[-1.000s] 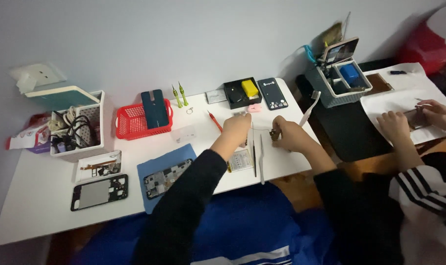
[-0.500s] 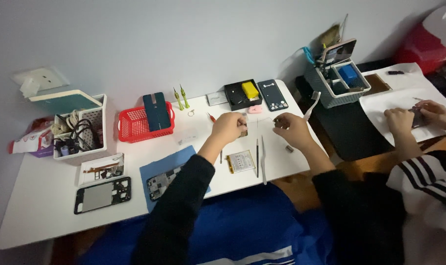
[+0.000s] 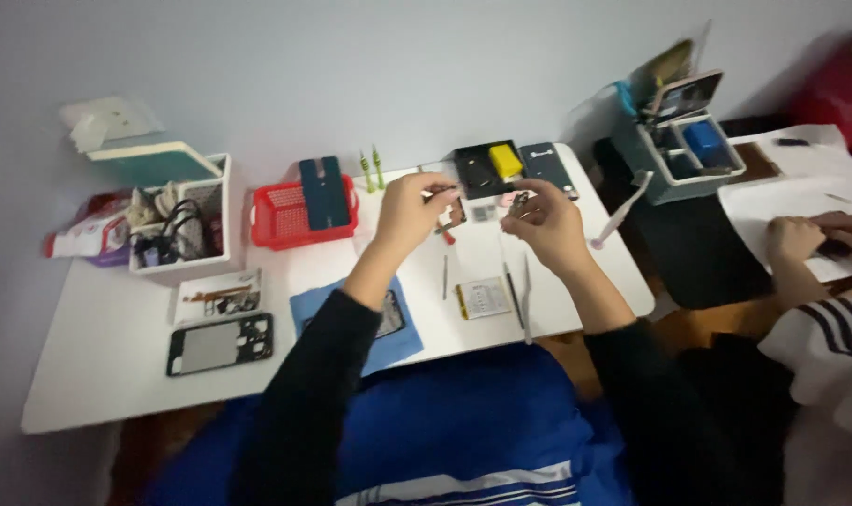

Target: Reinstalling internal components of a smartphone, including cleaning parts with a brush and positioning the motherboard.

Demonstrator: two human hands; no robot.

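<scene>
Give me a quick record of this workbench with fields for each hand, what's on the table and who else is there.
left hand: raised over the white table, pinching a small dark part
right hand: raised beside it, fingertips on a tiny piece
under the hands: flat battery, tweezers
left side: red basket, phone frame, blue mat
neighbour: another person's hands on white paper

The table (image 3: 117, 375) under my arms was smooth, matt white; the basket (image 3: 276, 220) was red plastic mesh; the mat (image 3: 332, 314) looked like soft matt blue sheet; the phone frame (image 3: 220, 345) had a glossy dark rim; the tweezers (image 3: 527, 300) were bare metal with a dull shine; my sleeves (image 3: 304, 403) were matt black cloth; the small part (image 3: 449, 208) in my left hand (image 3: 412, 211) looked dark and metallic; the tray (image 3: 478, 173) was matt black plastic.
</scene>
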